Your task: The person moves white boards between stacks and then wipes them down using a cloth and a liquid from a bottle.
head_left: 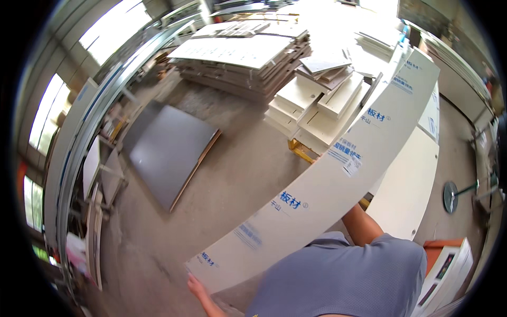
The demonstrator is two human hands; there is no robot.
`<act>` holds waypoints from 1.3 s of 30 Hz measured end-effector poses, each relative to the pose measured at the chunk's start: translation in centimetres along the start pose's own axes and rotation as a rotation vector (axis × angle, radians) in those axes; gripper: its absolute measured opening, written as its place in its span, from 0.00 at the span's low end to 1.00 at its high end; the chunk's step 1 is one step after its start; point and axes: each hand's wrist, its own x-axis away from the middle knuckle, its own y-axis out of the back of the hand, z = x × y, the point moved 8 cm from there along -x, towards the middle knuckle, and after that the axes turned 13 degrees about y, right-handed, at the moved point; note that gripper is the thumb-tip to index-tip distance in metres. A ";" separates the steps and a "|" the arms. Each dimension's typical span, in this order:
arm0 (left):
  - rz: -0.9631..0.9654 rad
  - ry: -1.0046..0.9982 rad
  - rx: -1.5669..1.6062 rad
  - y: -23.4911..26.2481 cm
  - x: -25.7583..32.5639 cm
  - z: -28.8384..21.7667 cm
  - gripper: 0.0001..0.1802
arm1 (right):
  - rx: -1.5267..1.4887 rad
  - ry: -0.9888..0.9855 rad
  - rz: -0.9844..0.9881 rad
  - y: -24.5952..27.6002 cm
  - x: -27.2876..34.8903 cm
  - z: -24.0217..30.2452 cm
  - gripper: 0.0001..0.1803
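My left hand [194,286] grips the near end of the long white laminated board [338,169], steadying it lengthwise across frame centre; right hand hidden behind it, grip unclear.

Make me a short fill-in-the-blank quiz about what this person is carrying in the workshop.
1. The left hand grips the near end of a long ____ board printed with blue marks.
2. A dark grey panel lies flat on the concrete ____.
3. The yellow frame sits under a stack of cream panels, to the ____ of the grey panel.

Missing words: white; floor; right
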 end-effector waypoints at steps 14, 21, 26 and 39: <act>0.415 -0.457 -0.320 -39.6 -37.8 -51.1 0.30 | 0.024 0.419 -0.239 4.8 -26.5 -14.3 0.25; 0.735 -0.537 -0.041 -62.2 -44.5 -75.7 0.29 | 0.212 0.751 -0.304 11.7 -45.7 -15.8 0.21; 0.788 -0.639 -0.184 -75.0 -45.8 -91.1 0.27 | 0.094 0.897 -0.420 13.5 -57.3 -15.6 0.21; 1.118 -0.776 -0.190 -111.8 -47.4 -121.3 0.27 | 0.049 1.302 -0.631 25.5 -78.4 -11.2 0.20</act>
